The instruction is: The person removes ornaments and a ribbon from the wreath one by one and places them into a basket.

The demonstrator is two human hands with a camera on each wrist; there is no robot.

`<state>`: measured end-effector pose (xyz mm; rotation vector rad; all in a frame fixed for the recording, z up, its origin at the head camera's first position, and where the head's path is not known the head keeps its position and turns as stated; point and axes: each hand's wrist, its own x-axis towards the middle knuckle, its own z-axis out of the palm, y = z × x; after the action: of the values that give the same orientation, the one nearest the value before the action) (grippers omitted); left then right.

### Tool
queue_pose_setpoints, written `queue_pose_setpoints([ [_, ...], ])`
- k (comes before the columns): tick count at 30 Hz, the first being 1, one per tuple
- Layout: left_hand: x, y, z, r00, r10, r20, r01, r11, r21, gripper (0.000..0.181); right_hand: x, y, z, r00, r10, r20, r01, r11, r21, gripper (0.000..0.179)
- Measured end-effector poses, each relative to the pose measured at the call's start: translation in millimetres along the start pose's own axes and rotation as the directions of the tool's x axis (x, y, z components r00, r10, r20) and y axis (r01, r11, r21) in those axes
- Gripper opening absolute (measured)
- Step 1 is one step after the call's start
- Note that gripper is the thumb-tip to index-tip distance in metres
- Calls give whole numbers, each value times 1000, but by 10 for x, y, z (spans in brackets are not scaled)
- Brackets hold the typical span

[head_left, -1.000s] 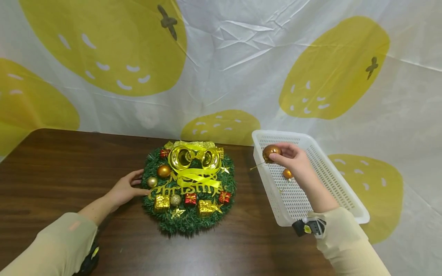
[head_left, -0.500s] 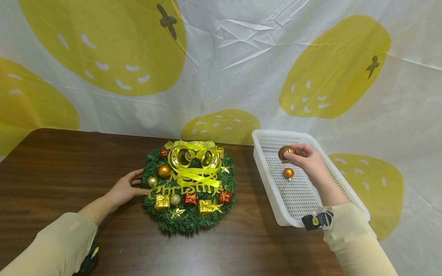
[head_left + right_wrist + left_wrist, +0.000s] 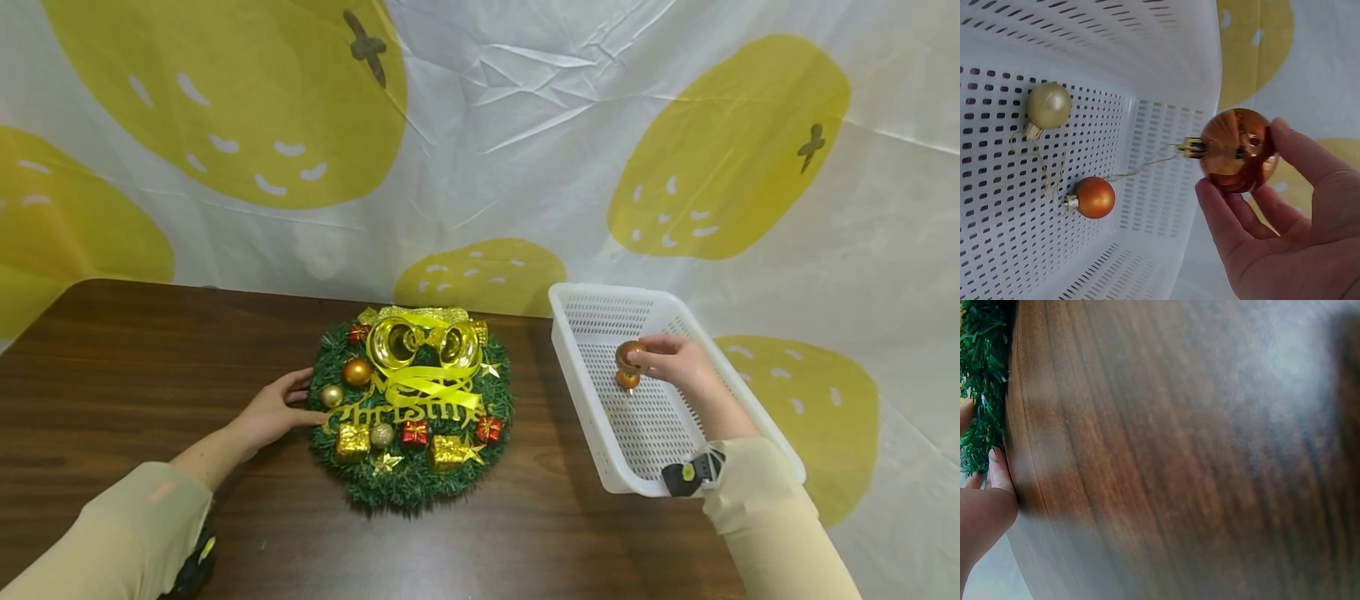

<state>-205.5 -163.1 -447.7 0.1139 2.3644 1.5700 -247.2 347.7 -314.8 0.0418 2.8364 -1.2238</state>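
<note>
A green Christmas wreath (image 3: 408,492) lies on the table in the head view, decorated with gold bells (image 3: 423,342), small balls, gift boxes, stars and yellow ribbon. My left hand (image 3: 266,414) holds its left edge, thumb on the near side; in the left wrist view the fingers (image 3: 1000,472) touch the green tinsel (image 3: 985,375). Over the white basket (image 3: 581,375), my right hand (image 3: 686,368) grips a shiny copper-coloured Christmas ball (image 3: 1235,147) between thumb and fingers. Its gold cord hangs loose in the right wrist view. Below lie a smaller orange ball (image 3: 1095,197) and a pale gold ball (image 3: 1050,106).
The dark brown wooden table (image 3: 172,350) extends left of the wreath and in front of it. A white cloth (image 3: 495,150) printed with yellow fruit hangs behind the table and down along the basket's right side.
My right hand has carried the copper ball from the basket's left rim rightward, then down over the basket's inside. The left hand and the wreath have stayed put.
</note>
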Motion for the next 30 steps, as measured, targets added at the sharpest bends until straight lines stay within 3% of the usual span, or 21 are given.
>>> queue_pose_setpoints([
  [5,2,7,1,1000,-3,0,3,1000,6,90,16,41,-4,996,74,55,-73,997,-22,54],
  [11,2,7,5,1000,-2,-3,2,1000,9,90,11,59,-9,991,105,87,-104,994,-19,56],
  [19,6,0,9,1000,3,-7,-3,1000,0,90,25,81,8,985,165,55,-162,986,-48,58],
  [24,15,-9,12,1000,7,-9,-7,1000,-4,90,-8,27,-2,983,177,45,-174,982,-67,59],
  [30,13,-19,5,1000,7,-15,-7,1000,7,90,-22,-121,-13,991,121,48,-119,992,-47,59],
])
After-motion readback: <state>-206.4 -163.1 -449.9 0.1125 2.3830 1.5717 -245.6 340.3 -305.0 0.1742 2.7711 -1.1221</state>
